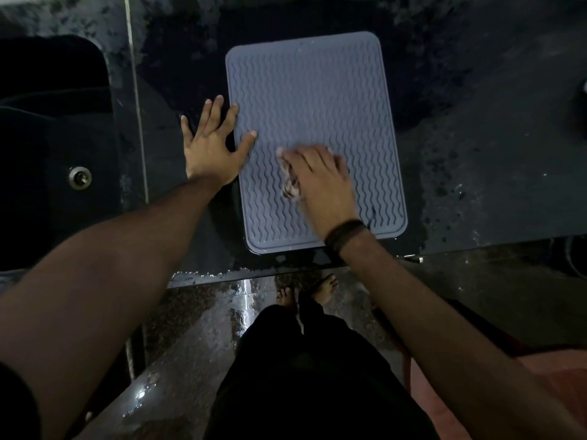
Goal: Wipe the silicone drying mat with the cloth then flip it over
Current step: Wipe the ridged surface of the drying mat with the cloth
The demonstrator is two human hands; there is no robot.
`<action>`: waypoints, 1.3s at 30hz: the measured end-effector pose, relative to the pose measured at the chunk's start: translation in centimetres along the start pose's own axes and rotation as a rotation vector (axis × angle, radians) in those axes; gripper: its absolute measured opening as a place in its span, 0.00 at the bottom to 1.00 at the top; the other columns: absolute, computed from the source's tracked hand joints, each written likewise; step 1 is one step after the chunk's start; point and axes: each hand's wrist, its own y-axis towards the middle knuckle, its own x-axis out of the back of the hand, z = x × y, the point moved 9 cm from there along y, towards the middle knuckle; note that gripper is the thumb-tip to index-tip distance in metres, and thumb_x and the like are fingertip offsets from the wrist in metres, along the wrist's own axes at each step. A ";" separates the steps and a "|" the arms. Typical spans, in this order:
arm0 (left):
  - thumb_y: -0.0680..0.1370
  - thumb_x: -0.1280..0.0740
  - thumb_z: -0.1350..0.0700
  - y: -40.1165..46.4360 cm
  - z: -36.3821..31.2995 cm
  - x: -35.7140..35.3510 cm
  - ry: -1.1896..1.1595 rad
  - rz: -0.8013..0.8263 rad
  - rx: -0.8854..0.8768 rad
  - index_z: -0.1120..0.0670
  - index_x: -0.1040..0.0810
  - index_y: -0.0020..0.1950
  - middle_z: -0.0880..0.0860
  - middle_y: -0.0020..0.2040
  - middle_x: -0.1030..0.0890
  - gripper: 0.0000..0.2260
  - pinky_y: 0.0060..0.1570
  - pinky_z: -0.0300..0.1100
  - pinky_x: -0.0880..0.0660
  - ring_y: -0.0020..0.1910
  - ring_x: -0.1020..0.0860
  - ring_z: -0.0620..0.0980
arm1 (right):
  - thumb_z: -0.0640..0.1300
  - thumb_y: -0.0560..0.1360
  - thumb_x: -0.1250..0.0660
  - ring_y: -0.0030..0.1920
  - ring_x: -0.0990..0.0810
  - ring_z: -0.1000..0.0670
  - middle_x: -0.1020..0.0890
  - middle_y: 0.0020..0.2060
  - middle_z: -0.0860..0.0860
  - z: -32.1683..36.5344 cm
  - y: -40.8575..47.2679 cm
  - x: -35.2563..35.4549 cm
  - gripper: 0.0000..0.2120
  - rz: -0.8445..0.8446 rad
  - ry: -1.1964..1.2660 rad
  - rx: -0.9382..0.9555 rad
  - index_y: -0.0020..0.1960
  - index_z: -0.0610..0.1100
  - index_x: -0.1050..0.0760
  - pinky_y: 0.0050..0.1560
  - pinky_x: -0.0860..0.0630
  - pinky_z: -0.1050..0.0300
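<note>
A grey silicone drying mat with wavy ridges lies flat on the dark counter, ridged side up. My left hand rests spread at the mat's left edge, thumb and index fingertip on the mat, palm on the counter. My right hand presses a small crumpled pale cloth onto the lower middle of the mat. Most of the cloth is hidden under the fingers, and the hand is motion-blurred.
A dark sink with a metal drain lies to the left, past a pale seam. The wet counter edge runs just below the mat. A dark round object sits at the far right edge. Bare feet stand on wet floor below.
</note>
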 end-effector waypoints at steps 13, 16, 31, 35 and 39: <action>0.80 0.53 0.26 0.2 0.4 -0.5 -0.007 0.003 0.010 0.42 0.44 0.83 0.48 0.84 0.47 0.35 0.79 0.62 0.62 0.83 0.52 0.47 | 0.36 0.73 0.35 0.78 0.55 0.43 0.39 0.74 0.50 -0.2 -8.1 -4.5 0.35 0.343 -0.044 0.035 0.75 0.56 0.40 0.72 0.47 0.29; 0.81 0.53 0.27 0.1 0.3 -0.4 -0.006 0.023 0.010 0.42 0.45 0.83 0.48 0.85 0.49 0.34 0.79 0.62 0.62 0.83 0.54 0.47 | 0.34 0.72 0.35 0.78 0.51 0.42 0.37 0.73 0.50 -0.4 -9.8 -3.7 0.35 0.392 -0.067 0.026 0.74 0.55 0.39 0.72 0.41 0.33; 0.82 0.54 0.30 0.2 0.0 -0.6 -0.036 0.012 -0.023 0.43 0.44 0.83 0.49 0.85 0.49 0.32 0.78 0.64 0.63 0.83 0.54 0.49 | 0.43 0.69 0.28 0.76 0.44 0.44 0.35 0.72 0.48 1.8 0.7 -5.2 0.36 0.199 -0.147 -0.102 0.73 0.51 0.39 0.70 0.41 0.33; 0.83 0.53 0.31 0.1 0.0 -0.5 -0.059 0.017 -0.025 0.44 0.43 0.83 0.49 0.85 0.48 0.32 0.78 0.65 0.62 0.83 0.54 0.50 | 0.44 0.75 0.37 0.76 0.44 0.48 0.33 0.71 0.53 1.7 -4.3 -4.6 0.26 0.269 -0.164 -0.120 0.72 0.54 0.36 0.69 0.38 0.38; 0.83 0.51 0.32 0.1 -0.2 -0.3 -0.083 0.000 -0.044 0.46 0.41 0.83 0.51 0.84 0.47 0.31 0.78 0.67 0.61 0.83 0.52 0.51 | 0.43 0.73 0.43 0.73 0.37 0.47 0.28 0.67 0.50 2.2 -3.7 -2.4 0.23 0.223 -0.070 -0.125 0.68 0.51 0.30 0.65 0.32 0.40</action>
